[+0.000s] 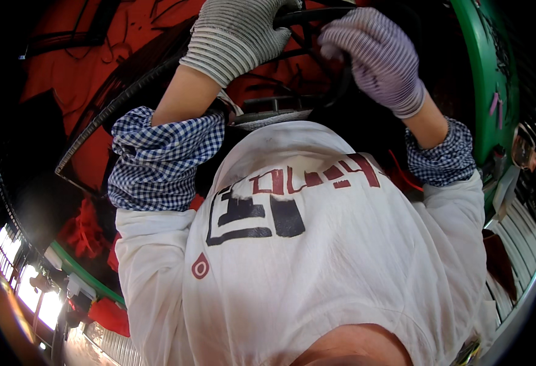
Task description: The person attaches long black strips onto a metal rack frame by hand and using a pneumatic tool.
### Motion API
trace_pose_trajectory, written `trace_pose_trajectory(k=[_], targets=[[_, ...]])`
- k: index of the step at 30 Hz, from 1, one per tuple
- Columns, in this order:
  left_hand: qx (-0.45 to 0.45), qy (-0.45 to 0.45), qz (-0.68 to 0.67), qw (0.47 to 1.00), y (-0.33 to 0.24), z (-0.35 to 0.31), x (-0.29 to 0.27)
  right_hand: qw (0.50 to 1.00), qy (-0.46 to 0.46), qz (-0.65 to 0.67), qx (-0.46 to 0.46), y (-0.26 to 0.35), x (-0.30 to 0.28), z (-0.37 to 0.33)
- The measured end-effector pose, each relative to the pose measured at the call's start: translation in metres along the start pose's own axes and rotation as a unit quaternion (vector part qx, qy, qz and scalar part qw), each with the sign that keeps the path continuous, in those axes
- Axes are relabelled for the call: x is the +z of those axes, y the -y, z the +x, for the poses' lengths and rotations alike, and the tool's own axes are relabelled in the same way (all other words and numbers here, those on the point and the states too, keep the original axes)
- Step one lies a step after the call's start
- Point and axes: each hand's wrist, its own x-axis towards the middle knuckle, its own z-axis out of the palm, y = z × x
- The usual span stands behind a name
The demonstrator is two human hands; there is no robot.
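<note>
A dark frame (112, 110) with a ribbed, wrapped-looking edge and thin crossbars lies in front of me. My left hand (237, 39), in a white-and-grey striped knit glove, is closed around a black bar (313, 15) of this frame at the top of the view. Just right of it, my right hand (381, 64) wears a purplish striped glove. Its fingers are curled in, slightly blurred, beside the same bar. Anything pinched in them is too small or hidden to make out. Blue checked sleeve covers bunch on both forearms.
Red material (54, 79) with loose black strands spreads beneath the frame. A green curved rim (475, 73) rises at the right, with a small pink-purple item (495, 104) on it. Red cloth (109, 316) hangs at lower left. Pale slats (518, 238) run along the right.
</note>
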Motion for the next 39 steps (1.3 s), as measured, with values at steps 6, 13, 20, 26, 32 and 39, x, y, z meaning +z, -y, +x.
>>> trace_pose_trajectory(k=[6, 13, 20, 26, 32, 39], targets=[[0.01, -0.064, 0.078, 0.995, -0.003, -0.007, 0.008, 0.991, -0.085, 0.082, 0.06, -0.012, -0.005, 0.045], [0.036, -0.158, 0.136, 0.977, 0.003, -0.016, 0.017, 0.947, 0.024, 0.127, 0.295, -0.046, 0.013, 0.102], [0.017, -0.193, 0.121, 0.974, 0.008, -0.022, 0.012, 0.827, 0.14, 0.201, 0.506, -0.076, 0.041, 0.133], [0.021, -0.19, 0.113, 0.975, 0.007, -0.026, 0.01, 0.913, 0.05, 0.156, 0.374, -0.071, 0.032, 0.139], [0.046, -0.252, 0.103, 0.961, 0.013, -0.027, 0.013, 0.88, -0.077, 0.393, 0.255, -0.026, 0.004, 0.125], [0.039, -0.208, 0.15, 0.966, 0.012, -0.005, 0.009, 0.992, 0.111, -0.047, -0.044, 0.036, -0.021, 0.044]])
